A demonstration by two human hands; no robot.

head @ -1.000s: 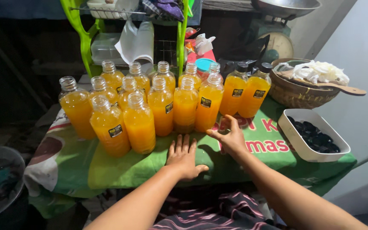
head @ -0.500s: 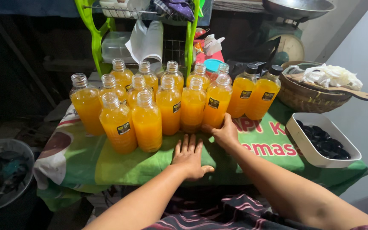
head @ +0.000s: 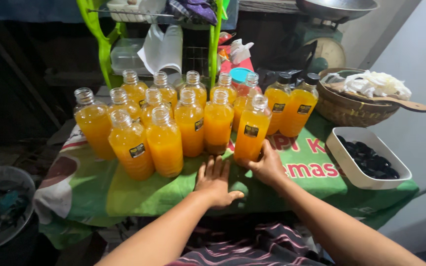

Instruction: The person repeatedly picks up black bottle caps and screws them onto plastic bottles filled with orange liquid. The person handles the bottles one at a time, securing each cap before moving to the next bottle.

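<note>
Several clear plastic bottles of orange liquid stand in a cluster on a green printed cloth [head: 139,197] covering a table; most have no caps. My left hand [head: 214,181] lies flat on the cloth, palm down, fingers pointing at the front row. My right hand [head: 267,166] grips the base of the front right uncapped bottle [head: 251,129], which stands upright. Two bottles with black caps [head: 298,104] stand behind it to the right.
A white rectangular tray [head: 349,160] of black caps sits at the right. Behind it is a woven basket [head: 343,109] with a white cloth and a wooden spoon. A green rack [head: 100,44] and a weighing scale [head: 327,47] stand at the back. A dark basin [head: 1,204] sits low left.
The camera has come closer and tilted down. My right hand slid from the cloth to the base of the front right bottle; my left hand stays flat on the cloth.
</note>
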